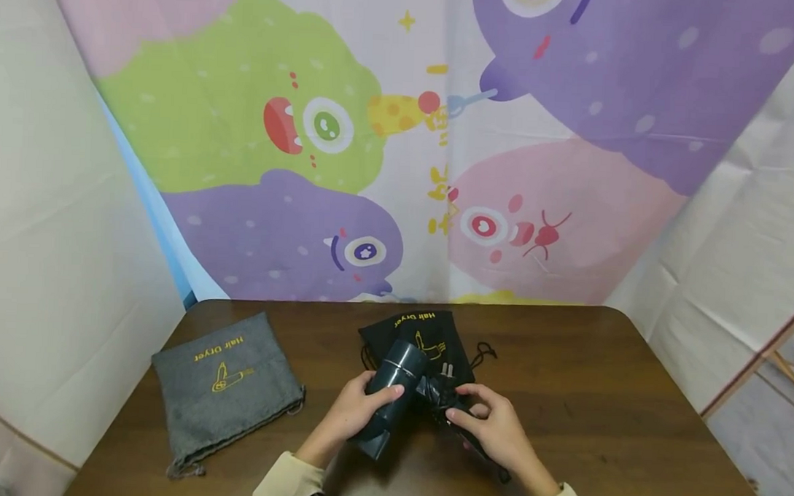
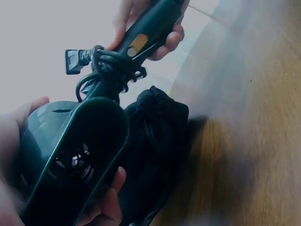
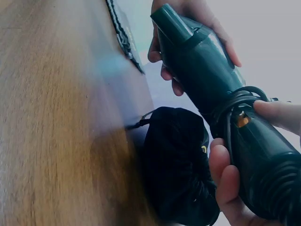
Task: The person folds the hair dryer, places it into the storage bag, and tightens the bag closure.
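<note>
My left hand (image 1: 358, 407) grips the barrel of a dark green hair dryer (image 1: 387, 393), thumb along its top. The nozzle (image 2: 101, 141) points toward me, and through its opening the inner grille shows in the left wrist view. My right hand (image 1: 496, 423) holds the dryer's handle (image 3: 268, 141), fingers and thumb close to the wrapped cord. That black power cord (image 2: 113, 66) is wound round the handle near the barrel, its plug (image 2: 73, 62) sticking out. Behind the dryer lies a black drawstring pouch (image 1: 456, 334) printed "Hair Dryer" in yellow, partly covered by the barrel.
On the left of the brown wooden table (image 1: 595, 401) lies a grey drawstring pouch (image 1: 224, 388) with the same yellow print. A cartoon-patterned cloth (image 1: 413, 154) hangs behind the table, with white cloth (image 1: 38, 192) at the sides.
</note>
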The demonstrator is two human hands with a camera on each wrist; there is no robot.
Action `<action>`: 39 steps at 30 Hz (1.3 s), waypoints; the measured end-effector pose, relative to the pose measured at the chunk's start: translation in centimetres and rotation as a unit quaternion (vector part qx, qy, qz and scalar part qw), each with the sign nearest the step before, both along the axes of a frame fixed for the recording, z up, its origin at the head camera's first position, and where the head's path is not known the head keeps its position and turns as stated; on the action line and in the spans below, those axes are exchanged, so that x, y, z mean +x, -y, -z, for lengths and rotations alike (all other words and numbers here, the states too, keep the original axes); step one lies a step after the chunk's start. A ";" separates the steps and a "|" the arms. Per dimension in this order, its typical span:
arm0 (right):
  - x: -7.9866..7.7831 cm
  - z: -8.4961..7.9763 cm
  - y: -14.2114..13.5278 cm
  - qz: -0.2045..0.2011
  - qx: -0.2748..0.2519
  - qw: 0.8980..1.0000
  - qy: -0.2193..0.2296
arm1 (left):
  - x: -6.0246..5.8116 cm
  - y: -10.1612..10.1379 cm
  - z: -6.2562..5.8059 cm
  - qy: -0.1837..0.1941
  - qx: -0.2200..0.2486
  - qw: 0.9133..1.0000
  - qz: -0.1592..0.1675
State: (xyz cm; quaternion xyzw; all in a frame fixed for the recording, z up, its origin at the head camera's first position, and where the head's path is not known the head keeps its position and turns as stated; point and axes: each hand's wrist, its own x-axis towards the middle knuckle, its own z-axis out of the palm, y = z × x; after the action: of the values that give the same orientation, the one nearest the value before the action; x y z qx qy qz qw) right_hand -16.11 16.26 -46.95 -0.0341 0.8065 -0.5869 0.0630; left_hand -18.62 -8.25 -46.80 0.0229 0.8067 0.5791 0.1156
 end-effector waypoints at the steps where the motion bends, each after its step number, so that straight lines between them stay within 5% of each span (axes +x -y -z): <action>1: 0.0 -0.1 0.2 0.009 -0.003 1.000 -0.002 | 0.0 0.0 -0.1 -0.005 0.000 1.000 -0.005; 10: 0.0 -0.9 1.3 0.054 -0.025 0.998 -0.008 | 0.1 0.1 -0.9 -0.028 0.015 0.999 -0.041; 21: 0.7 0.0 4.8 0.144 -0.081 0.986 -0.010 | 1.3 -3.1 -0.2 -0.012 0.068 0.990 -0.122; 39: 1.2 0.2 4.9 0.149 -0.086 0.985 -0.002 | 1.6 -3.0 -0.2 0.014 0.062 0.992 -0.111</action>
State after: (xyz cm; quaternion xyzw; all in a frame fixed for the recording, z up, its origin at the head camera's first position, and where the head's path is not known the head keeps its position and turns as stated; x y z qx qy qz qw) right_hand -14.94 11.37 -47.19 0.0806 0.7491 -0.6569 -0.0298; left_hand -17.01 -5.26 -46.63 -0.0680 0.7648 0.6379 0.0602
